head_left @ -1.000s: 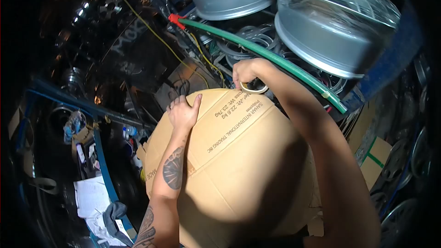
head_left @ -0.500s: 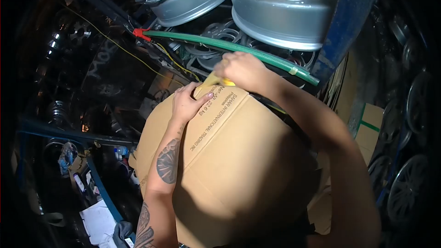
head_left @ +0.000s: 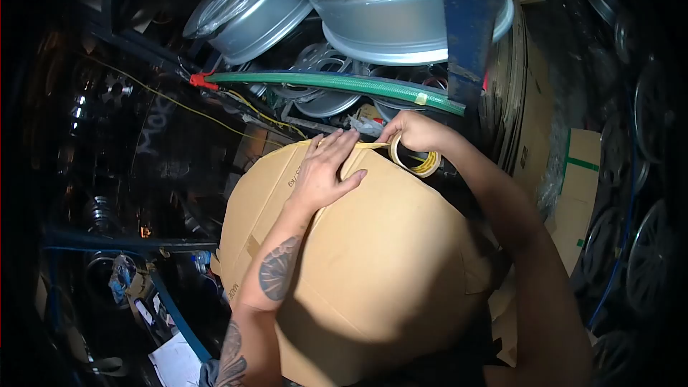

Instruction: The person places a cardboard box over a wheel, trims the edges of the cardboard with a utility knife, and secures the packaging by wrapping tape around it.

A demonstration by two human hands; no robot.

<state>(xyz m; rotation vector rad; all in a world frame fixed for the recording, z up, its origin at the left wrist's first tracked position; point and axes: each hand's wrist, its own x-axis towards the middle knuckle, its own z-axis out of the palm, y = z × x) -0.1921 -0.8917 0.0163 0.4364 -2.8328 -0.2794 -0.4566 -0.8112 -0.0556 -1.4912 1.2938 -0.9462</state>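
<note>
A big rounded piece of brown cardboard [head_left: 380, 236] with printed lettering and fold lines fills the middle of the head view. My left hand [head_left: 328, 173] lies flat on its upper part, fingers stretched toward the far edge and thumb spread. Just beyond that edge, my right hand [head_left: 423, 133] grips a roll of yellowish tape [head_left: 431, 165] by its rim. A short pulled-out strip of tape [head_left: 374, 145] runs from the roll to the cardboard's top edge, beside my left fingertips. The cardboard's underside is hidden.
Silver wheel rims [head_left: 387, 18], partly wrapped in clear plastic, sit on a rack behind a green hose [head_left: 322, 80]. A blue post [head_left: 469, 29] stands at right, near stacked cardboard sheets [head_left: 534, 93]. More wheels [head_left: 648, 258] line the far right. White paper [head_left: 175, 362] lies lower left.
My right hand has moved right and down along the cardboard edge with the tape roll, drawing out tape. My left hand has slid right and flattened over the printing. The view has shifted.
</note>
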